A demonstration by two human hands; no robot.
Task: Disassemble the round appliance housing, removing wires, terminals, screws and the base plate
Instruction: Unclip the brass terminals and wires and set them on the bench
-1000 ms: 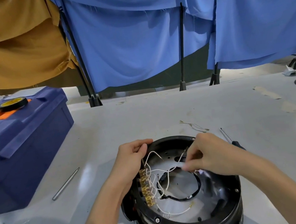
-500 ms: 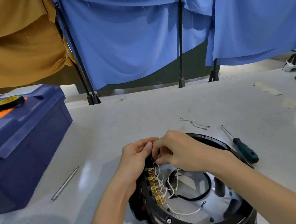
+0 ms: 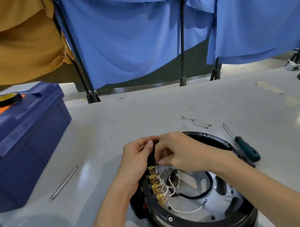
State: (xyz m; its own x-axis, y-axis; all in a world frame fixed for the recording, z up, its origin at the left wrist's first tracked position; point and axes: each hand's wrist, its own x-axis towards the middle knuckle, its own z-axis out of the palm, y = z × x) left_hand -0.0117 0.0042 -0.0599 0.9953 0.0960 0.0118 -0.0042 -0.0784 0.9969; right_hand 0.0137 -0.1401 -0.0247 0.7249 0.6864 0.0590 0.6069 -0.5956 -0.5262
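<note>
Right hand [image 3: 182,153] now moved across against left hand [image 3: 136,160]: fingers curled, pinching one of white wires [image 3: 191,211] above brass terminals [image 3: 154,182]. Left fingers grip housing [image 3: 200,224] edge.

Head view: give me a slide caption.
Left hand grips the round housing rim; right hand pinches a white wire above the brass terminals.
</note>
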